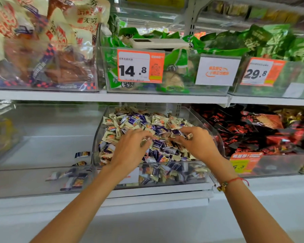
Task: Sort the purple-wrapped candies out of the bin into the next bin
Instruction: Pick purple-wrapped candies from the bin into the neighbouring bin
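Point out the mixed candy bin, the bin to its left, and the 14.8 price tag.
mixed candy bin [203, 118]: head view, clear right wall.
left bin [42, 179]: head view, clear front wall.
14.8 price tag [130, 71]: head view, printed digits.

You see purple-and-white and cream-and-orange wrapped candies [153, 137] mixed in the clear bin [216, 137]. The next bin [42, 172] holds purple-and-white wrappers with orange prints. Your right wrist carries a red string bracelet [232, 180]. Price tags [140, 66] are orange and white with black numerals. Packets above are green [270, 42]; right-hand packets are red and black [253, 130].
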`<state>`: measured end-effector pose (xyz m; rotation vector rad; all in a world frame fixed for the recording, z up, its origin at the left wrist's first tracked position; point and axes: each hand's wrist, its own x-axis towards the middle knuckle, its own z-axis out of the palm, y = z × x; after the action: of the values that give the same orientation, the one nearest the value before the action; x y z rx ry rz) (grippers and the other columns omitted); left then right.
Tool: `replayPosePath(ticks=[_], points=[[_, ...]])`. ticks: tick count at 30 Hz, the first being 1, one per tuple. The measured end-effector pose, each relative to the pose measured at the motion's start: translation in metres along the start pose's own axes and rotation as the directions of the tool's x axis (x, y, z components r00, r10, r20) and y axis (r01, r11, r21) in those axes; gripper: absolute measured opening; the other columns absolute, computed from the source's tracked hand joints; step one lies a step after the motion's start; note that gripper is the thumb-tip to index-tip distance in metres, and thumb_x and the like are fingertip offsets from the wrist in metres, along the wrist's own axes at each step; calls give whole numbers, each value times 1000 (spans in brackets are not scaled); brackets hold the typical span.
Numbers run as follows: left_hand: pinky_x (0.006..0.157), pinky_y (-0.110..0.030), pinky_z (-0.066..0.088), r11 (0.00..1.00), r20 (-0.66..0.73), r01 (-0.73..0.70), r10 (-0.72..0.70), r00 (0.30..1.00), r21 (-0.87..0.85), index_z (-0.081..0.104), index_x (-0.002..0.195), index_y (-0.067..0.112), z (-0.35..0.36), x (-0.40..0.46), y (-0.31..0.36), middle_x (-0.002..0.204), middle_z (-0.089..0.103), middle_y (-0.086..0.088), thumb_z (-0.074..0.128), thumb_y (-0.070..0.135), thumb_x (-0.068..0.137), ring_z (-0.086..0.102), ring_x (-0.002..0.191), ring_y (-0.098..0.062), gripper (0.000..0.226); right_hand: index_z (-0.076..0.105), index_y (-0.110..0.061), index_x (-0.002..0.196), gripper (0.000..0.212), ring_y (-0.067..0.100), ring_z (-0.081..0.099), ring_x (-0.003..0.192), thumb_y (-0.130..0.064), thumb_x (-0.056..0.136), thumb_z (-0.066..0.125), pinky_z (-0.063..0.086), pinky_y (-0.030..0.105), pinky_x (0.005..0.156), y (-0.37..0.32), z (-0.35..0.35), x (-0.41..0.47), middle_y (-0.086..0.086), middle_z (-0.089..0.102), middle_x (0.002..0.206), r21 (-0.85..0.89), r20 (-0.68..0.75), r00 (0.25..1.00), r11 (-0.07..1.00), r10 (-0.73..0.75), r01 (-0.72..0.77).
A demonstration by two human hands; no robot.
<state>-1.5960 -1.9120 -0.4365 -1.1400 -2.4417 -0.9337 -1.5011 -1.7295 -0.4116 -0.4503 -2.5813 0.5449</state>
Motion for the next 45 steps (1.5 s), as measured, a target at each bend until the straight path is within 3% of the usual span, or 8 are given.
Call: replayPosePath(ticks=[5,10,14,17,24,29,38,45], points=[[105,-41,37,977,323,-15,-56,945,214,56,130,26,5,32,14,136,48,-2,62,35,91,43,128,-24,41,63,-17,126,38,22,60,115,-35,92,63,50,35,92,9,-2,-10,2,61,132,-28,37,999,999,31,-30],[90,-35,44,974,256,-13,-46,966,225,68,100,28,4,32,14,124,59,5,71,38,83,56,113,-19,20,63,-19,127,41,24,66,97,-38,91,64,52,35,84,16,3,-9,2,62,130,12,42,997,998,64,-65],[62,-17,43,997,52,-1,-3,999,75,64,94,31,-8,9,13,99,69,15,66,38,87,59,71,0,11,66,-16,121,37,12,63,78,-36,90,65,46,24,75,5,6,-7,0,64,126,94,-46,998,995,-39,43],[64,-15,51,995,-210,24,-45,977,-101,62,93,31,-27,-15,9,85,66,21,66,37,86,62,74,6,9,67,-17,120,35,16,62,83,-34,90,66,51,32,80,-20,13,-8,2,64,122,193,-61,989,971,-133,142],[66,-5,45,909,-585,126,-356,728,-397,58,91,26,-100,-51,-52,85,63,18,68,25,87,62,81,2,10,68,-28,119,26,9,52,79,-31,93,62,40,19,63,-114,59,-9,-6,60,107,248,-58,873,840,-484,482],[64,-24,51,914,-448,382,-400,799,-135,62,88,26,-121,-68,-115,77,61,14,69,17,87,65,78,-11,12,72,-29,111,21,21,54,101,-27,91,65,45,31,71,-170,98,1,-1,65,108,103,-49,790,784,-611,613],[82,-41,54,896,-266,439,-407,874,73,64,114,27,-117,-82,-134,110,69,3,61,18,91,65,101,-16,25,63,-30,125,33,21,47,120,-27,92,61,32,37,101,-175,112,-2,-2,62,126,30,82,785,789,-614,614],[65,-22,45,984,-342,62,-2,940,165,68,104,25,-91,-74,-43,98,68,10,63,17,88,61,87,-10,18,72,-29,106,17,17,63,96,-25,92,63,51,32,69,-67,35,-35,-8,69,107,-10,-27,911,911,-412,412]])
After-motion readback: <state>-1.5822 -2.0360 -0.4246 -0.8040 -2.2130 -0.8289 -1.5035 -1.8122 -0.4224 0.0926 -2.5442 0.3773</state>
